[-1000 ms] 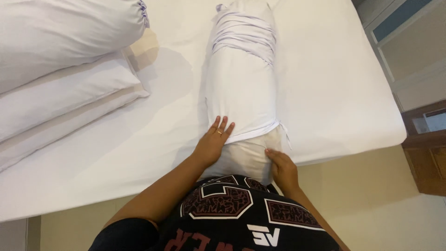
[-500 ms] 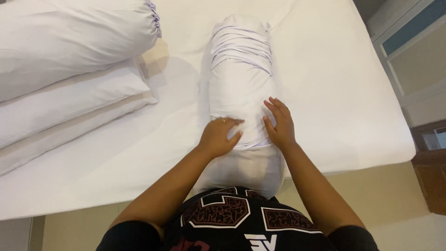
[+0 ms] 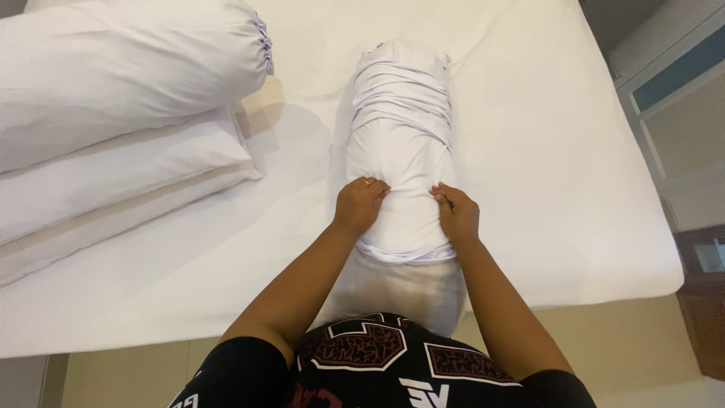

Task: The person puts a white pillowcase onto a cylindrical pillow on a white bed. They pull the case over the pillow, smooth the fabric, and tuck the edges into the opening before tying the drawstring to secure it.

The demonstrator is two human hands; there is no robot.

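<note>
A long bolster pillow (image 3: pixel 411 291) lies lengthwise on the white bed (image 3: pixel 544 151), its near end bare and cream-coloured. A white pillowcase (image 3: pixel 402 128) covers its far part, bunched in folds near the far end. My left hand (image 3: pixel 360 204) grips the left side of the pillowcase near its open hem; a ring shows on one finger. My right hand (image 3: pixel 456 213) grips the right side of the same pillowcase. Both hands have their fingers curled into the fabric.
A second bolster in a white case (image 3: pixel 121 75) lies at the far left, over two flat white pillows (image 3: pixel 113 189). The bed's near edge (image 3: pixel 151 332) runs across below them. A dark wooden stand (image 3: pixel 702 302) and a pale wall panel (image 3: pixel 672 91) are at the right.
Both hands moved from the bolster's near end further up its sides. The pillowcase hem now sits lower toward me, and the fabric is bunched at the far end.
</note>
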